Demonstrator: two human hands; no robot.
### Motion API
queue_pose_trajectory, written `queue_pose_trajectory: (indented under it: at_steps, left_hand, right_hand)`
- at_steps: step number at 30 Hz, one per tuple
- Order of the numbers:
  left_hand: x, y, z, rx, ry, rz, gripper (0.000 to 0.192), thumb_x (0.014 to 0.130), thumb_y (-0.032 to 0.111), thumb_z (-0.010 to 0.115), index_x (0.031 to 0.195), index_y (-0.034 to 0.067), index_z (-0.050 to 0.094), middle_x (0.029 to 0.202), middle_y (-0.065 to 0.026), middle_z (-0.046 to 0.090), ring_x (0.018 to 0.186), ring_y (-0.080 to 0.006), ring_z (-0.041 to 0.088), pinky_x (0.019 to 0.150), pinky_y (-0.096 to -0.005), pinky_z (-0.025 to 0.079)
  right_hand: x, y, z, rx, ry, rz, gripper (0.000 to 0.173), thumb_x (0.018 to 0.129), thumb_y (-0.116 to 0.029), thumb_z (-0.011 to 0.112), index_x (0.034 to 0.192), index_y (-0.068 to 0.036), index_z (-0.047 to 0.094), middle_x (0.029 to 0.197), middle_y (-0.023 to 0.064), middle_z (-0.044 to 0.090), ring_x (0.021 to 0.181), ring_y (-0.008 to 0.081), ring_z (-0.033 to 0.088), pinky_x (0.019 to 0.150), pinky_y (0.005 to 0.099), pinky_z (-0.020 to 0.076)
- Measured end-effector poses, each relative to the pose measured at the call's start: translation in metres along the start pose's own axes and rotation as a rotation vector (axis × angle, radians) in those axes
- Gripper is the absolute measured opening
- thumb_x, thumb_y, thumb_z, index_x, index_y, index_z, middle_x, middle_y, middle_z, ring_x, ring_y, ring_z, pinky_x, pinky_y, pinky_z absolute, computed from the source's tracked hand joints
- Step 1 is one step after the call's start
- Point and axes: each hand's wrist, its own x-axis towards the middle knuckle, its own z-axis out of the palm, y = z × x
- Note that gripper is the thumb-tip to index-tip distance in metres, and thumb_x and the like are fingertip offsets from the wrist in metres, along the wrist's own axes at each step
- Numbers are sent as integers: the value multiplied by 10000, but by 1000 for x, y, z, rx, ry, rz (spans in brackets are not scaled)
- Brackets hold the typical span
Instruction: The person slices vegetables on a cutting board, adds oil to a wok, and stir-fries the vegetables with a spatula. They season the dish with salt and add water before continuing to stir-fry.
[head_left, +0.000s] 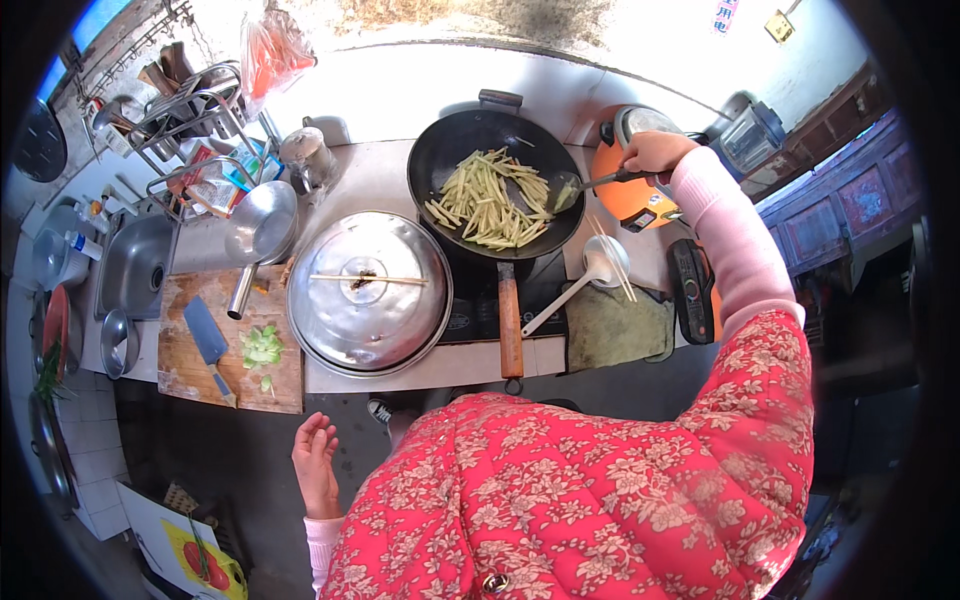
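Note:
My right hand (658, 154) grips the dark handle of a spatula (600, 181). The spatula's blade rests inside the right wall of a black wok (442, 142), against pale green vegetable strips (487, 187). These strips are heaped across the wok's bottom. A wooden handle (511, 322) points from the wok towards me. My left hand (315, 461) hangs empty before the counter's front edge, fingers loosely bent. Nearest to it is a wooden cutting board (176, 367) with a cleaver (205, 330) and some sliced green vegetable (261, 347).
A domed metal lid (367, 315) with a chopstick across it stands left of the wok. A white ladle (600, 262), chopsticks (611, 255) and a green cloth (619, 330) lie to the right. Behind them sits an orange cooker (626, 199). The sink (135, 266) is far left.

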Motion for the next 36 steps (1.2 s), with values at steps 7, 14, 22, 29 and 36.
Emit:
queue_pose_trajectory:
  at_steps: [7,14,22,29,36]
  left_hand:
    - [-1,-11,5,2,-11,-37,274,931,101,545,1200,50,542,1131,-47,582,964,-126,565,819,-255,460]
    - [-2,-10,0,7,18,-28,274,932,106,548,1199,45,541,1131,-50,582,964,-127,567,816,-255,462]
    - [-14,-19,-3,-8,57,-49,265,937,105,542,1196,46,543,1120,-49,583,958,-128,566,814,-257,461]
    - [-10,-16,-2,-29,53,-49,266,934,103,547,1195,50,545,1114,-45,584,952,-128,566,809,-258,462]
    - [-4,-18,1,-22,18,-64,273,933,109,552,1199,49,543,1116,-44,585,958,-127,568,810,-252,463]
  right_hand:
    - [10,-11,39,261,-194,-131,392,841,-218,649,1218,-120,617,643,44,612,462,86,509,429,226,419]
    - [43,-22,35,438,-79,-263,444,850,-201,595,1288,-132,564,631,44,602,450,100,516,412,235,425]
    - [50,-46,56,163,-35,-233,424,855,-227,555,1268,-131,577,628,86,618,479,165,574,450,298,476]
    - [23,12,-6,-57,92,-108,352,754,-146,637,1093,-61,681,668,103,663,569,168,639,553,314,507]
    - [30,-13,24,-121,298,-501,382,731,-140,659,1110,-101,673,800,134,687,635,208,662,587,345,536]
